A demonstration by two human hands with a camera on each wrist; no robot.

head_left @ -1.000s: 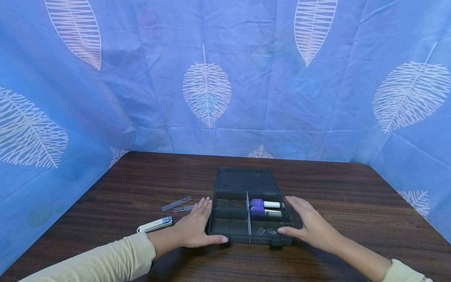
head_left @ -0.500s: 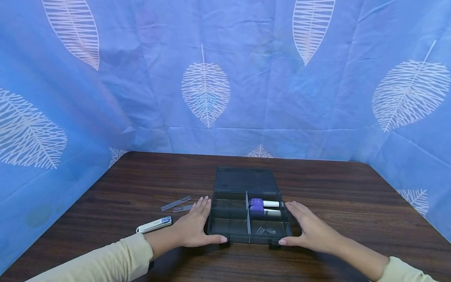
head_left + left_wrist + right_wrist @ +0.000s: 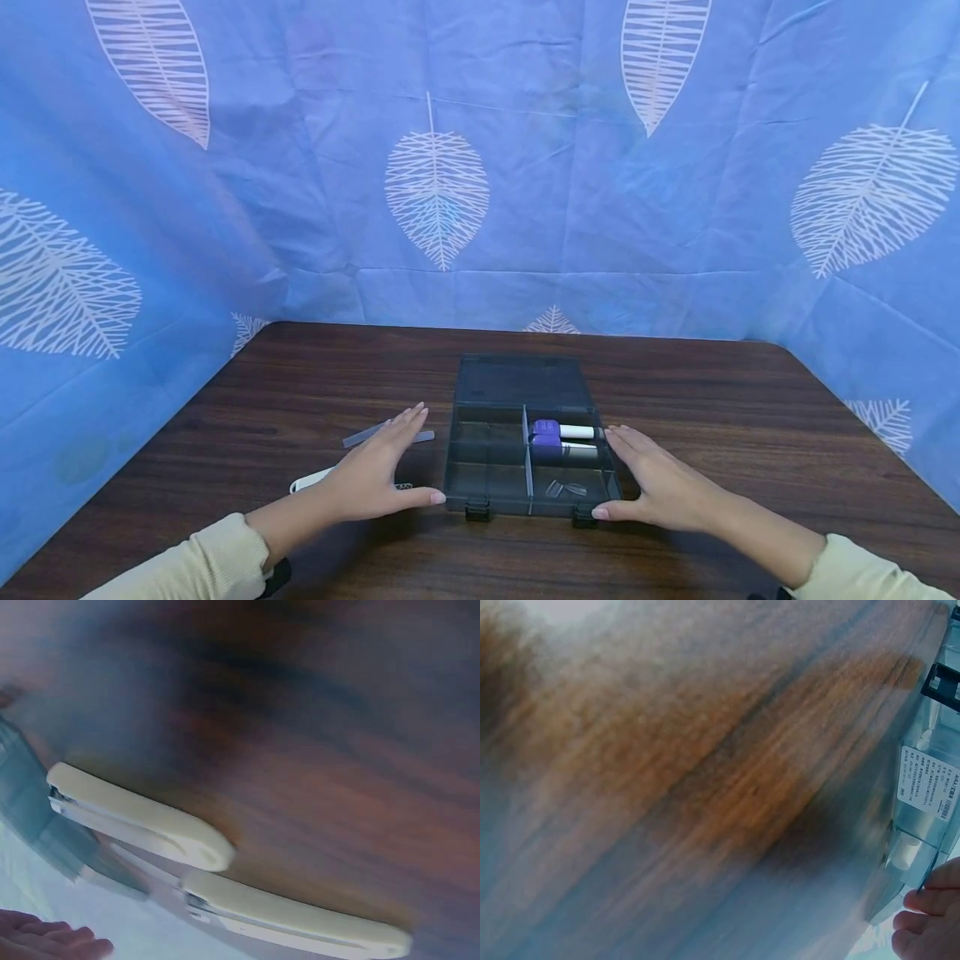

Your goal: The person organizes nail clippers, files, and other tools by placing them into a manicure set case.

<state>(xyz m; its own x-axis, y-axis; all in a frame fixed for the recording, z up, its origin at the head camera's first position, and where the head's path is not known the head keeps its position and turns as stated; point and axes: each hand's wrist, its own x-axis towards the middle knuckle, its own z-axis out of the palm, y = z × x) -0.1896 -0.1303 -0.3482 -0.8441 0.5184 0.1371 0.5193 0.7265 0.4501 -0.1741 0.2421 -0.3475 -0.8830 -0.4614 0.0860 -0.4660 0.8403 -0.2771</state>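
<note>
A dark see-through organizer box (image 3: 487,485) stands on the table with its lid (image 3: 521,381) folded back. Two purple nail polish bottles (image 3: 546,427) with white caps lie in its right side, behind small clear curved pieces (image 3: 576,490). My right hand (image 3: 663,483) rests along the box's right side, fingers extended, thumb by the front latch (image 3: 583,517). Left of the box, fingers spread, my left hand (image 3: 360,479) hovers over the small items. Beneath it are two white nail clippers, a nearer one (image 3: 142,814) and another clipper (image 3: 296,915), mostly hidden in the head view.
Two flat clear strips lie behind the left hand, one strip (image 3: 360,435) partly covered by its fingers. A thin grey divider (image 3: 527,467) splits the box. The dark wooden table (image 3: 337,358) ends at a blue leaf-patterned cloth (image 3: 510,208) behind and at both sides.
My left hand has left the box's left side and moved left over the nail clippers, uncovering the left latch. My right thumb slid slightly down to the front edge; the box has barely moved.
</note>
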